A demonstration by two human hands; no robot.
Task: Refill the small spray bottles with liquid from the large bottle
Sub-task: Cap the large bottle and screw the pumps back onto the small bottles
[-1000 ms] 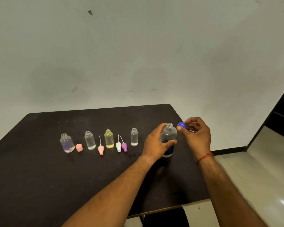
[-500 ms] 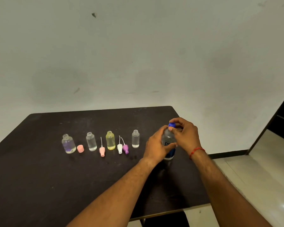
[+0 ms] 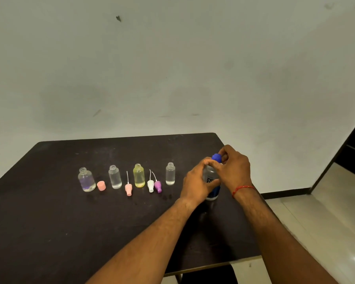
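Blue cap (image 3: 216, 157) moves from 3 o'clock onto the large bottle (image 3: 210, 176), right hand (image 3: 234, 168) pinching it, left hand (image 3: 196, 184) gripping the bottle.

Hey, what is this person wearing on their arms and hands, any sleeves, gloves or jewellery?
No sleeves show on either forearm, and the left hand and right hand are gloveless. A thin red thread bracelet circles the right wrist; the left wrist has nothing on it.

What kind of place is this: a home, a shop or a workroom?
Probably a plain indoor room, maybe a simple workroom; more cannot be told. A dark table stands in front of a bare white wall with scuff marks, and a pale, glossy tiled floor shows at the right.
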